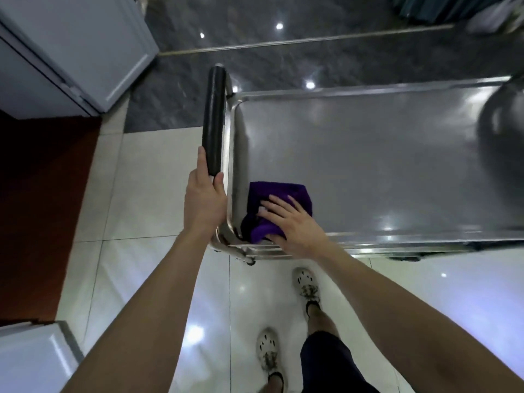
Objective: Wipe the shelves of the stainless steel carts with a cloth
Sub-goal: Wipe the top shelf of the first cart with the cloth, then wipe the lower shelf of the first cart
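Observation:
A stainless steel cart stands in front of me, its top shelf a shallow tray with raised rims. At the cart's left end a black padded handle runs away from me. My left hand is wrapped around the near end of that handle. A folded purple cloth lies in the near left corner of the shelf. My right hand rests flat on the cloth, fingers spread, thumb under its near edge.
A large metal pot sits at the shelf's right end, partly cut off. White cabinets stand at the far left and the near left. My feet in white clogs stand on the glossy tiled floor below the cart.

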